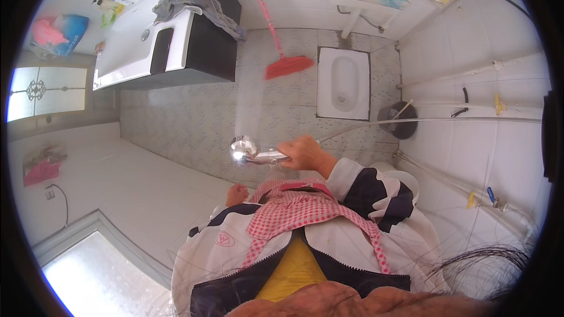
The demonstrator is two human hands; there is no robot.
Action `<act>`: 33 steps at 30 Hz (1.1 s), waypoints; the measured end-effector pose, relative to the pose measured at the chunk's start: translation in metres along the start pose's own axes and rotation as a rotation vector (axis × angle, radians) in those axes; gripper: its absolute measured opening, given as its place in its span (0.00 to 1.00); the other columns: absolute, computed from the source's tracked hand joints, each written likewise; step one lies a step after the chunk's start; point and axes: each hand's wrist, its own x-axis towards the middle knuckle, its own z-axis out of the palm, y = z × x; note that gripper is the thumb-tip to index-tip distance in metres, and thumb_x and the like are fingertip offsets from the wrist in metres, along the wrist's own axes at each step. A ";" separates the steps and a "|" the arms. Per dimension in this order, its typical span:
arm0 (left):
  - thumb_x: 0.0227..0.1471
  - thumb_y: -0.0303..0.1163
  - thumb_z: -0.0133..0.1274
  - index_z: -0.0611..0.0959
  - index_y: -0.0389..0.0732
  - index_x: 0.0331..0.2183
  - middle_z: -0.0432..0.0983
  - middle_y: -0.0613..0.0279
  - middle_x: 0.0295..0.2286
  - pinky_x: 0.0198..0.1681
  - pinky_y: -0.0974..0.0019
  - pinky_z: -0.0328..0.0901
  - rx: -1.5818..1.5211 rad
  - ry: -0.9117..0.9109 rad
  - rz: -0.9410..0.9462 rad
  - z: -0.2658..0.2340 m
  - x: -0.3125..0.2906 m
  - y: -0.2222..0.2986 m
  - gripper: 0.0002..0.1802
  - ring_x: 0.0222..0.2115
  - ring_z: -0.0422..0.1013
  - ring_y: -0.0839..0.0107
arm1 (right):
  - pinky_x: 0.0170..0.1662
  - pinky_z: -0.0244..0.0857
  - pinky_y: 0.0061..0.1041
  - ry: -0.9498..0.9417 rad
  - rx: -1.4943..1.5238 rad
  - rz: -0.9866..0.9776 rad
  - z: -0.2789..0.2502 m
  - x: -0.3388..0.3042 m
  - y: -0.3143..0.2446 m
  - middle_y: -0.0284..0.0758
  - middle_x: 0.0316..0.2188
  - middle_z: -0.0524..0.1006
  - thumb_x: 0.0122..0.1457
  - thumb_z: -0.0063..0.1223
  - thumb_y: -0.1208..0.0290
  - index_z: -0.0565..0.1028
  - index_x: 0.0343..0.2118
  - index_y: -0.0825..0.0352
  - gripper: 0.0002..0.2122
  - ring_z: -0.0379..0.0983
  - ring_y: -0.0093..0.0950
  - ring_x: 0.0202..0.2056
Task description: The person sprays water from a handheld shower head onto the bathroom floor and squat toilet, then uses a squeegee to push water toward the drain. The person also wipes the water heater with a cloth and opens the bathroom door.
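Note:
My right hand [306, 154] is wrapped around the handle of a chrome hand shower [242, 149], held out in front of my body. From its round head, streaks of water stretch away toward the tiled floor [194, 111]. A thin shower hose [446, 120] runs from the handle off to the right. Near my waist on the left, my left hand [237, 194] hangs with its fingers loosely curled, and nothing shows in it. A pink checked apron [294, 214] covers my front.
Ahead, a red broom [289, 66] stands on the floor beside a squat toilet [344, 84]. A dark bucket [399, 122] sits by the right wall's pipes. At the far left is a sink cabinet [212, 35], with a grey cloth [191, 4] and a dark phone-shaped object [162, 50].

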 end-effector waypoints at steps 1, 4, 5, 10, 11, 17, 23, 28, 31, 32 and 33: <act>0.47 0.32 0.52 0.79 0.34 0.33 0.77 0.57 0.21 0.20 0.69 0.66 0.037 -0.005 0.003 0.003 0.001 0.003 0.12 0.19 0.73 0.71 | 0.19 0.62 0.34 0.014 -0.006 0.000 -0.003 -0.003 0.002 0.33 0.17 0.73 0.40 0.60 0.63 0.69 0.26 0.61 0.13 0.71 0.36 0.18; 0.47 0.32 0.52 0.79 0.34 0.33 0.78 0.57 0.21 0.21 0.69 0.67 0.084 -0.013 -0.002 0.008 0.004 0.009 0.12 0.19 0.73 0.71 | 0.20 0.62 0.34 0.036 -0.014 0.010 -0.012 -0.009 0.005 0.32 0.17 0.73 0.40 0.60 0.63 0.69 0.26 0.61 0.13 0.71 0.35 0.18; 0.47 0.32 0.52 0.79 0.34 0.33 0.78 0.57 0.21 0.21 0.69 0.67 0.085 -0.020 -0.027 0.010 0.005 0.011 0.12 0.19 0.73 0.71 | 0.20 0.62 0.34 0.043 -0.006 0.006 -0.014 -0.009 0.006 0.32 0.17 0.73 0.40 0.60 0.63 0.69 0.26 0.61 0.13 0.71 0.35 0.18; 0.47 0.32 0.52 0.79 0.33 0.33 0.78 0.56 0.21 0.22 0.69 0.67 0.045 -0.027 0.045 0.011 0.002 0.024 0.12 0.20 0.74 0.71 | 0.20 0.62 0.35 0.098 0.013 0.010 -0.025 0.005 0.009 0.32 0.16 0.72 0.40 0.59 0.64 0.69 0.25 0.60 0.12 0.71 0.35 0.18; 0.47 0.32 0.52 0.79 0.33 0.33 0.78 0.56 0.21 0.22 0.68 0.68 0.023 -0.029 0.037 0.010 0.000 0.027 0.12 0.20 0.74 0.71 | 0.20 0.62 0.35 0.106 0.026 0.023 -0.029 0.010 0.014 0.33 0.16 0.71 0.39 0.59 0.64 0.70 0.25 0.60 0.11 0.71 0.36 0.18; 0.49 0.31 0.52 0.78 0.33 0.34 0.78 0.56 0.22 0.23 0.69 0.68 0.007 -0.054 0.086 0.003 -0.009 0.037 0.12 0.21 0.74 0.72 | 0.19 0.58 0.29 0.289 0.252 0.210 -0.059 0.037 0.068 0.36 0.12 0.68 0.40 0.57 0.66 0.69 0.21 0.64 0.10 0.64 0.36 0.14; 0.49 0.31 0.52 0.78 0.35 0.33 0.78 0.57 0.22 0.22 0.70 0.68 0.046 -0.030 0.043 0.001 -0.024 0.020 0.10 0.21 0.74 0.72 | 0.19 0.52 0.19 0.507 0.635 0.337 -0.102 0.046 0.127 0.24 0.12 0.59 0.46 0.56 0.75 0.66 0.20 0.66 0.08 0.53 0.13 0.18; 0.49 0.32 0.51 0.78 0.34 0.32 0.78 0.57 0.21 0.22 0.70 0.68 0.112 -0.041 0.050 0.008 -0.020 0.024 0.10 0.20 0.74 0.73 | 0.21 0.49 0.15 0.535 0.612 0.373 -0.121 0.042 0.141 0.20 0.14 0.62 0.49 0.54 0.76 0.72 0.31 0.71 0.07 0.54 0.11 0.18; 0.50 0.31 0.51 0.78 0.34 0.33 0.78 0.57 0.21 0.23 0.69 0.68 0.138 -0.051 0.119 0.012 -0.016 0.037 0.11 0.20 0.74 0.73 | 0.20 0.50 0.16 0.558 0.593 0.425 -0.122 0.035 0.139 0.21 0.14 0.61 0.48 0.55 0.75 0.69 0.25 0.69 0.06 0.53 0.12 0.18; 0.50 0.31 0.51 0.78 0.34 0.33 0.77 0.57 0.21 0.23 0.69 0.68 0.134 -0.057 0.124 0.013 -0.015 0.042 0.11 0.21 0.74 0.73 | 0.20 0.51 0.17 0.571 0.595 0.450 -0.121 0.031 0.138 0.22 0.13 0.61 0.47 0.55 0.75 0.67 0.21 0.68 0.08 0.53 0.12 0.18; 0.50 0.31 0.51 0.78 0.34 0.33 0.78 0.57 0.21 0.23 0.69 0.68 0.126 -0.063 0.133 0.014 -0.014 0.046 0.11 0.21 0.74 0.72 | 0.20 0.51 0.17 0.587 0.582 0.460 -0.121 0.028 0.136 0.21 0.13 0.60 0.47 0.55 0.76 0.67 0.21 0.68 0.08 0.53 0.12 0.18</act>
